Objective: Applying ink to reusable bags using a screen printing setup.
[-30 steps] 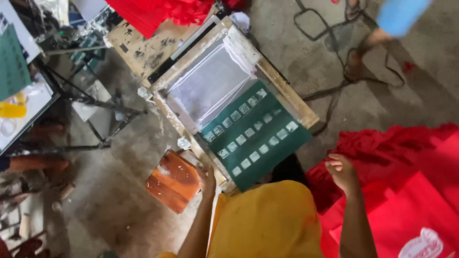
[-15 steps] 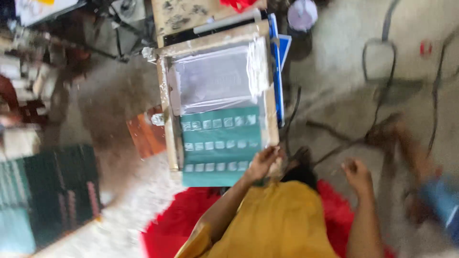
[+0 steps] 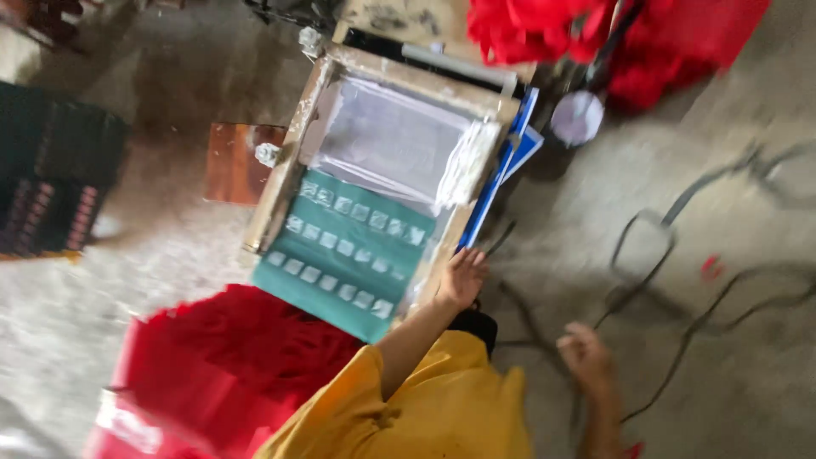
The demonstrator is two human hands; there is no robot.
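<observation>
Fingers (image 3: 473, 259) of left hand (image 3: 463, 276) spread, pressed on near corner of wooden frame (image 3: 285, 183), gripping nothing. Right hand (image 3: 585, 357) blurred over grey floor (image 3: 680, 170), loosely curled, empty. Green sheet (image 3: 340, 255) lying inside frame. Red bags (image 3: 221, 357) piled beside frame.

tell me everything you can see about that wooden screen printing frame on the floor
The rectangular wooden screen printing frame lies flat, skewed in the picture, over a concrete floor. Its pale rails look worn and smeared. Inside, the upper half holds whitish translucent mesh; a green sheet with rows of small pale rectangles covers the lower half and overhangs the near edge. The left hand rests at its near right corner. A blue strip runs along its right rail.
</observation>
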